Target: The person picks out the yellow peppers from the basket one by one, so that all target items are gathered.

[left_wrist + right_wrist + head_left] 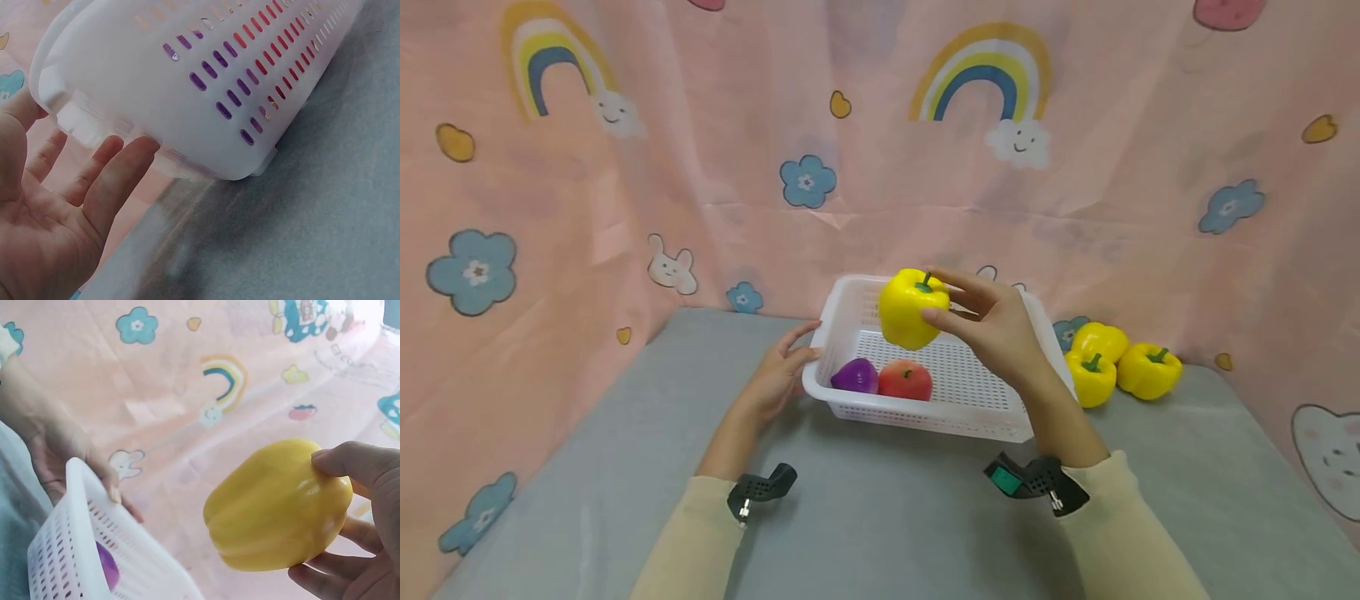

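My right hand point(1000, 329) pinches a yellow bell pepper point(906, 312) between thumb and fingers, above the white plastic basket point(917, 410). In the right wrist view the same bell pepper point(275, 509) lies sideways in the grip, its stem hidden. At the basket's left end my left hand point(775, 375) holds the rim. The left wrist view shows fingertips point(147, 147) against the outer wall, below the rim. A purple onion-like vegetable point(856, 377) and a red apple point(905, 381) sit side by side in the basket's front left part.
Three more yellow bell peppers point(1150, 372) stand grouped on the grey tabletop point(887, 508), just right of the basket. A pink cloth point(715, 167) with rainbows and flowers hangs behind and along the sides. Black straps point(1037, 483) with small devices sit on both wrists.
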Demonstrator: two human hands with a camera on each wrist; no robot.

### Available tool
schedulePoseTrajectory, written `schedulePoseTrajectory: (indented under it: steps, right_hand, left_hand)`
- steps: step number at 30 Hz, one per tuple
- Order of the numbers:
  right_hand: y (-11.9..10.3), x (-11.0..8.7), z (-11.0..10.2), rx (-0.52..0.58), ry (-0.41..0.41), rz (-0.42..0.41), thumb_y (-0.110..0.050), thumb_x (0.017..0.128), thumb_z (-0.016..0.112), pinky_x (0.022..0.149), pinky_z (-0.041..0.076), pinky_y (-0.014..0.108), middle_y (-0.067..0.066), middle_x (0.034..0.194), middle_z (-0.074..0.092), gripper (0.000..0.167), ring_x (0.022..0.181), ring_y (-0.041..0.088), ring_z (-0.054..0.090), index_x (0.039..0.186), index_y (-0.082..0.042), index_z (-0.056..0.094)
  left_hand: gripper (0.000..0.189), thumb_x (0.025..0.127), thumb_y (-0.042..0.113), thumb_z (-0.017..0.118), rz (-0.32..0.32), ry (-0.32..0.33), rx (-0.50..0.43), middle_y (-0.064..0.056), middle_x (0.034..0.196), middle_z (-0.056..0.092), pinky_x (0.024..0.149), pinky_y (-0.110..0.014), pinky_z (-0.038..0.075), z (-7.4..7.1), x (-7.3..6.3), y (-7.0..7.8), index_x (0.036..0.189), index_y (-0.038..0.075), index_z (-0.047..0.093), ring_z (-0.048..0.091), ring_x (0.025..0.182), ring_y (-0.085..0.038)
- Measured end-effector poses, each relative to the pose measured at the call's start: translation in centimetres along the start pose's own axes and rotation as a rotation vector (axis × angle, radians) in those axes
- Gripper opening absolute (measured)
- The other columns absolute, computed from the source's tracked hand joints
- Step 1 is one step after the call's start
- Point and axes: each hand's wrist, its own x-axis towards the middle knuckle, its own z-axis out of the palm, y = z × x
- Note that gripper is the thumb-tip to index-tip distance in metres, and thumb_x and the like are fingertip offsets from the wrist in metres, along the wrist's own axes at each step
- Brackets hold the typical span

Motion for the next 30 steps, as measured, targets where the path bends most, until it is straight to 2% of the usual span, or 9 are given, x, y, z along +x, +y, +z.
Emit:
schedulePoseTrajectory:
  steps: [6,11,14,18,23,26,30]
  right_hand:
    - [-0.2,-1.5,-2.0,0.018,0.033,-0.028,-0.012,0.093,0.072,0.090,0.058,0.020,0.013,0.143,0.060,0.049,0.129,0.032,0.063,0.141,-0.010,0.060]
    - [-0.5,-2.9,-4.0,0.021,0.086,-0.051,-0.008,0.094,0.070,0.091,0.056,0.017,0.008,0.146,0.060,0.049,0.123,0.008,0.065,0.141,-0.010,0.059]
    - [-0.6,-3.8,-5.3,0.103,0.124,-0.075,0.000,0.092,0.068,0.091,0.056,0.016,0.001,0.142,0.063,0.049,0.118,0.001,0.065,0.140,-0.006,0.059]
    - [-0.6,-4.7,-7.1,0.197,0.162,-0.134,0.012,0.089,0.065,0.091,0.056,0.016,-0.004,0.137,0.066,0.050,0.119,0.004,0.066,0.138,0.001,0.059]
    - [-0.2,-5.8,-9.4,0.132,0.196,-0.187,0.015,0.087,0.065,0.091,0.055,0.014,-0.001,0.139,0.065,0.051,0.119,0.002,0.066,0.136,0.004,0.059]
    - [0.2,-6.6,-10.8,0.168,0.198,-0.203,0.018,0.086,0.063,0.092,0.054,0.014,0.001,0.141,0.064,0.052,0.121,0.004,0.066,0.136,0.007,0.058]
    - [0.6,-7.7,-12.3,0.205,0.246,-0.223,0.022,0.084,0.061,0.091,0.054,0.014,0.004,0.140,0.065,0.051,0.119,0.007,0.067,0.134,0.012,0.057]
  left_hand:
    - [0.059,0.101,0.018,0.054,-0.007,-0.003,0.012,-0.021,0.147,0.047,0.080,-0.027,0.062,-0.3,-0.2,0.2,0.156,0.024,0.035,0.065,0.111,-0.017]
    - [0.058,0.101,0.018,0.054,-0.006,0.001,0.015,-0.020,0.147,0.047,0.078,-0.026,0.062,-0.3,-0.2,0.3,0.156,0.024,0.035,0.066,0.109,-0.015]
    - [0.058,0.102,0.018,0.054,-0.008,-0.002,0.017,-0.020,0.148,0.047,0.078,-0.027,0.062,-0.2,-0.2,0.3,0.156,0.024,0.036,0.066,0.109,-0.015]
    - [0.058,0.102,0.018,0.054,-0.011,0.001,0.016,-0.020,0.150,0.046,0.080,-0.028,0.062,-0.2,-0.2,0.2,0.156,0.024,0.036,0.065,0.113,-0.018]
    - [0.058,0.102,0.019,0.054,-0.015,0.003,0.018,-0.020,0.151,0.046,0.083,-0.030,0.062,-0.2,-0.1,0.2,0.156,0.025,0.035,0.063,0.121,-0.025]
    - [0.058,0.102,0.019,0.054,-0.020,0.007,0.016,-0.019,0.151,0.045,0.084,-0.031,0.062,-0.1,-0.1,0.2,0.156,0.025,0.035,0.061,0.125,-0.028]
    - [0.058,0.102,0.021,0.055,-0.028,0.012,0.023,-0.018,0.153,0.044,0.089,-0.034,0.062,-0.2,-0.1,0.2,0.157,0.026,0.035,0.058,0.130,-0.033]
